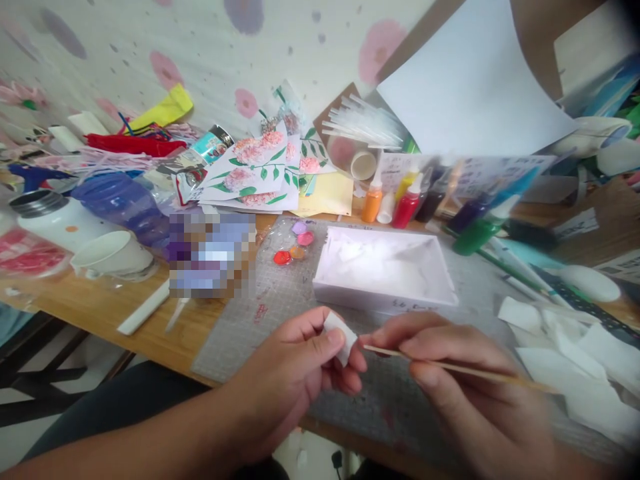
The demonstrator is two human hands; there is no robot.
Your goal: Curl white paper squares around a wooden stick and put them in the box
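My left hand is closed, pinching a small folded piece of white paper between thumb and fingers. My right hand is closed on a thin wooden stick, whose tip points left toward the paper, nearly touching it. Both hands hover over a grey cutting mat at the table's near edge. Just beyond them stands a white shallow box holding crumpled white paper.
Small bottles of coloured paint stand behind the box. Coloured blobs on clear plastic lie to its left. White paper scraps lie at right. A paper cup, painted flower sheets and clutter fill the back.
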